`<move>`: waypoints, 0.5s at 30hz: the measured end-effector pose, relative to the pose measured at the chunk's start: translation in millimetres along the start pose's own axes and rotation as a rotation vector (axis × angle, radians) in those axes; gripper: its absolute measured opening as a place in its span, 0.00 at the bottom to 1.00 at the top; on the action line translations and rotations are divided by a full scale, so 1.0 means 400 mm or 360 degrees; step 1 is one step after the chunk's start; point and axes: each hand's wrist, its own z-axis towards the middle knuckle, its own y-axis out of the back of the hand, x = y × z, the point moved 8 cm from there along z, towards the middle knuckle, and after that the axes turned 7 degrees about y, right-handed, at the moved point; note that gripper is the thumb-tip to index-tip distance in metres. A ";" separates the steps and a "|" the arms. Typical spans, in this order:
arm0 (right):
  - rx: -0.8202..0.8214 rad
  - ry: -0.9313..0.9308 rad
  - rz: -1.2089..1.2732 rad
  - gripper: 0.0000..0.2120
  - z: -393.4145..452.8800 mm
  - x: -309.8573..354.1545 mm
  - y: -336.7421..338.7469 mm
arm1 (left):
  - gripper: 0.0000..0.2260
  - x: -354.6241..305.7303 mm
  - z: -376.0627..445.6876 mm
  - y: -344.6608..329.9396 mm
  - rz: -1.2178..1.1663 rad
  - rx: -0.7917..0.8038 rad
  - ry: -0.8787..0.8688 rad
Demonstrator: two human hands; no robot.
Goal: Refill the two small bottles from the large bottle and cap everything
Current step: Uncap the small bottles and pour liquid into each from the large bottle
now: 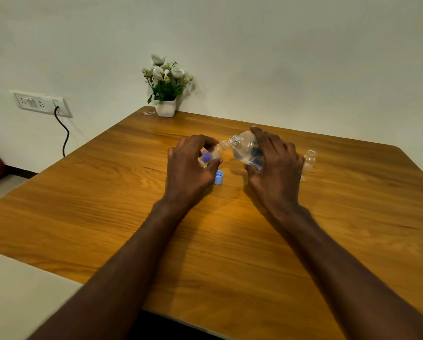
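Head view of a wooden surface with two bare forearms reaching in from the 6 o'clock edge. The left hand holds a small clear bottle, its fingers and thumb curled and clamped round the body; the bottle is uncapped and tilted, its open neck pointing toward 2 o'clock. The right hand grips the large clear bottle from above, fingers wrapped round its body; this bottle is also uncapped and tilted, its mouth pointing toward 10 o'clock. The two open mouths lie just beside each other near the centre of the surface; whether they touch cannot be told. Clear liquid sits in the lower part of the large bottle, and a printed label shows on its side.

A light blue cap rests on the surface at about 5 o'clock of the small bottle, just beside the left thumb. A second small clear bottle stands upright at 3 o'clock of the right hand, partly hidden behind it, with no cap on.

At the far 11 o'clock corner stands a white pot of flowers. On the wall at 9 o'clock, a switch panel carries a dark cable hanging downward.
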 end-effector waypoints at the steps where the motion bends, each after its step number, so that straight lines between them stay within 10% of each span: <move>1: 0.0002 0.0001 0.0003 0.43 0.000 0.000 0.000 | 0.15 -0.001 0.000 0.000 0.0009 0.0007 0.0001; 15: 0.0027 0.0022 -0.0056 0.45 0.003 0.003 -0.001 | 0.16 -0.004 0.000 -0.003 0.0068 0.0038 0.0002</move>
